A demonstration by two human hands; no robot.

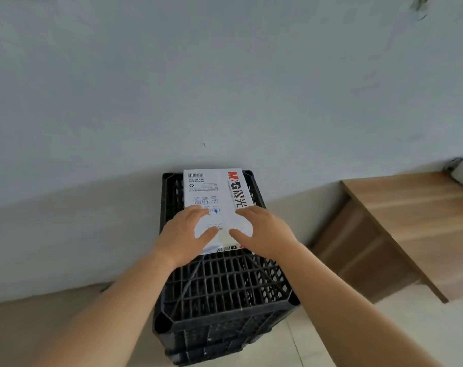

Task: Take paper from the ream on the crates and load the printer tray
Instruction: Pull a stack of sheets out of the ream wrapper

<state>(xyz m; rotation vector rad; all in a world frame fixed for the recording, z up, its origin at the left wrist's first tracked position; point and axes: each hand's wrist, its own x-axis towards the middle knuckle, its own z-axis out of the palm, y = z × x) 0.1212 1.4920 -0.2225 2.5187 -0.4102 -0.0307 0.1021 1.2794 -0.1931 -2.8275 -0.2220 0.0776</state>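
Starting stage: ream point(214, 192) on crates point(225, 284) at 12 o'clock is pressed by spread left hand point(184, 234) and right hand point(262, 231); no paper taken, printer unseen.

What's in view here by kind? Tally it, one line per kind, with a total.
Hands: 2, the left hand and right hand, both flat on the ream
Paper ream: 1
Black crates: at least 2, stacked; the exact number cannot be told
Wooden table: 1
Total: 6 at least
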